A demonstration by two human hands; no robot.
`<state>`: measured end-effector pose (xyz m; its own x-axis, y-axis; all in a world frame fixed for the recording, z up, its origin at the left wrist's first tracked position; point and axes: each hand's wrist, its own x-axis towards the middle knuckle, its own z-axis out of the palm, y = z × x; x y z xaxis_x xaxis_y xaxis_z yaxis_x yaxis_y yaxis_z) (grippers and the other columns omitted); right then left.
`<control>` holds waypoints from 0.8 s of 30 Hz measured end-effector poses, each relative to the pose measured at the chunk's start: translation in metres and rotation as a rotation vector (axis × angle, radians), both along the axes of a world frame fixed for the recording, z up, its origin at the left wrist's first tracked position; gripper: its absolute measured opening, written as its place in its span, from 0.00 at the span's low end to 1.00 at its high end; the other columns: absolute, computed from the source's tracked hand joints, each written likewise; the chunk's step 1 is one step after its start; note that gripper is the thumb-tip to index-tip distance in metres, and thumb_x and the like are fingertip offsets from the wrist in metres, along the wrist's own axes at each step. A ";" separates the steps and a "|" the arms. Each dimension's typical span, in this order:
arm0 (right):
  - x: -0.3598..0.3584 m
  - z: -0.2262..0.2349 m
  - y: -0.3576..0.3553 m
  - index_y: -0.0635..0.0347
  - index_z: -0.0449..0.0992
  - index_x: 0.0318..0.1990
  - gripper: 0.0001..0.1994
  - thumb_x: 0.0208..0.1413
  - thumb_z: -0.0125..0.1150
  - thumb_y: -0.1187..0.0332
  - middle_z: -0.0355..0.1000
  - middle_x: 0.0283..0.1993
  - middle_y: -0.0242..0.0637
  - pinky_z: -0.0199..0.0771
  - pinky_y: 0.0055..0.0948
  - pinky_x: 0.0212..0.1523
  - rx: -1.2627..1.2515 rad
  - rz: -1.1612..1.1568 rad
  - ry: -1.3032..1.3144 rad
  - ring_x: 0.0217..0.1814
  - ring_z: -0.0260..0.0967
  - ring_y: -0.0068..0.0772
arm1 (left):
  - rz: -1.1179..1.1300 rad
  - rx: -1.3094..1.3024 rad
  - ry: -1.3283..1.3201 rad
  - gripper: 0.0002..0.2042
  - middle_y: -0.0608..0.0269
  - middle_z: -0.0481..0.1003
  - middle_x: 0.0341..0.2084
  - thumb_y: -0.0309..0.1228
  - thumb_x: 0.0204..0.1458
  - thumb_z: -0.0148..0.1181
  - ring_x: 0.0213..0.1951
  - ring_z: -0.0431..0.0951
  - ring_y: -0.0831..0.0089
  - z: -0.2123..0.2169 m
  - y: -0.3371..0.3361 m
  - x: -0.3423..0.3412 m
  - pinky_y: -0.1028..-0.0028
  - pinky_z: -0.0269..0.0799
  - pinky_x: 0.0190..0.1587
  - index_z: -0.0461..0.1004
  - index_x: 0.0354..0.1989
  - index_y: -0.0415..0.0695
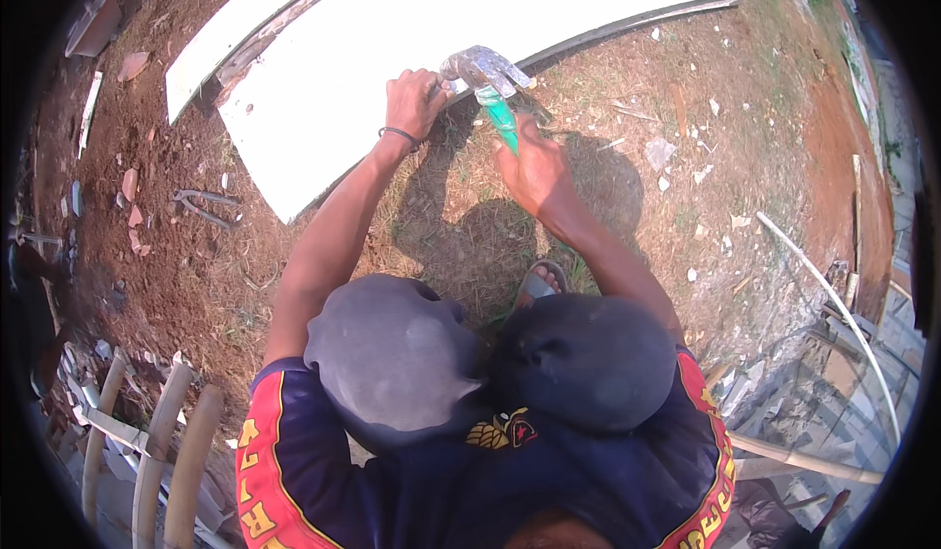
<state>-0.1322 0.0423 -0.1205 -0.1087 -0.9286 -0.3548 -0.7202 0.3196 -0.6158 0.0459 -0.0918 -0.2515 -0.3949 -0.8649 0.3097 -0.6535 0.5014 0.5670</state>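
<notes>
My right hand (535, 169) is wrapped round the green handle of a claw hammer (483, 69). The hammer's worn metal head is over the near edge of a large white board (323, 98), close to the fingers of my left hand (414, 104). That hand is closed, with a dark band at its wrist, and its fingertips are pressed together at the board's edge. Whatever they pinch, if anything, is too small or hidden to make out. I cannot tell whether the hammer head touches the board.
A pair of pincers (208, 206) lies on the dirt at left. A second white board (211, 64) is beside the first. Broken tile and rubble (659, 152) are scattered about. Bamboo poles (162, 451) stand at lower left, and a long pale pole (833, 299) lies at right.
</notes>
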 end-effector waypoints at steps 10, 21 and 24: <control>-0.001 -0.029 0.007 0.69 0.66 0.53 0.19 0.57 0.59 0.68 0.75 0.29 0.50 0.76 0.40 0.32 -0.776 0.118 0.022 0.28 0.76 0.52 | 0.313 -0.180 -0.276 0.11 0.58 0.73 0.34 0.24 0.55 0.50 0.37 0.69 0.60 -0.001 0.023 0.066 0.62 0.60 0.43 0.70 0.47 0.41; -0.008 -0.037 0.009 0.73 0.68 0.45 0.12 0.59 0.56 0.71 0.73 0.23 0.49 0.71 0.34 0.22 -0.815 0.098 -0.222 0.22 0.74 0.46 | 0.303 -0.091 -0.344 0.10 0.56 0.73 0.36 0.25 0.57 0.47 0.38 0.70 0.59 0.004 0.023 0.060 0.61 0.61 0.43 0.69 0.46 0.42; -0.008 -0.053 -0.007 0.69 0.67 0.49 0.15 0.59 0.56 0.69 0.71 0.20 0.48 0.73 0.38 0.22 -0.247 0.047 -0.061 0.20 0.72 0.50 | 0.297 -0.079 -0.318 0.10 0.57 0.73 0.37 0.25 0.57 0.47 0.38 0.70 0.58 0.005 0.022 0.058 0.60 0.61 0.43 0.69 0.46 0.42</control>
<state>-0.1403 0.0352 -0.1736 -0.0489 -0.9915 -0.1207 -0.6896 0.1209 -0.7140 0.1043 -0.0694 -0.2464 -0.2193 -0.9338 0.2827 -0.9115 0.2994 0.2821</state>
